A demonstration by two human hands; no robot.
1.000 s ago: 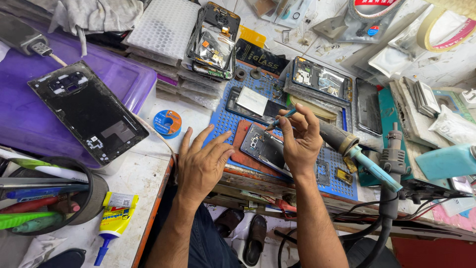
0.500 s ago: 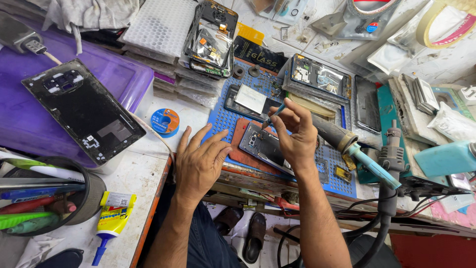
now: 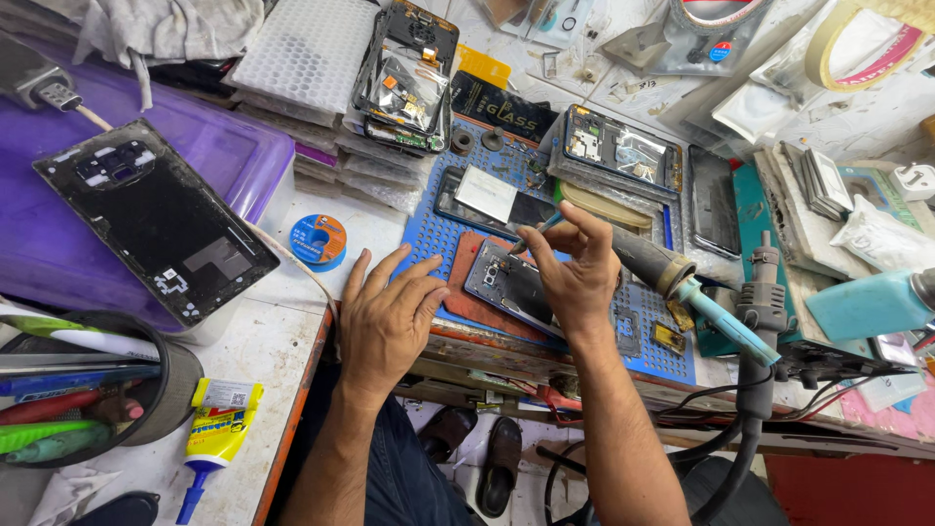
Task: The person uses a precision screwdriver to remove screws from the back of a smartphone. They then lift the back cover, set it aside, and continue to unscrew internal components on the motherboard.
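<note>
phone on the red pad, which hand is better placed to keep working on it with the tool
Right. The right hand already pinches a thin blue-tipped tool directly over the opened phone. The left hand lies flat and empty at the blue mat's edge, better suited to steadying.

Bare forearms, no sleeves, dark blue trousers, dark brown sandals

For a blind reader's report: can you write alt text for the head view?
A person's right hand holds a thin tool over an opened phone on a blue mat; the left hand rests flat beside it. Phone parts, a glue bottle and tools crowd the bench.
</note>
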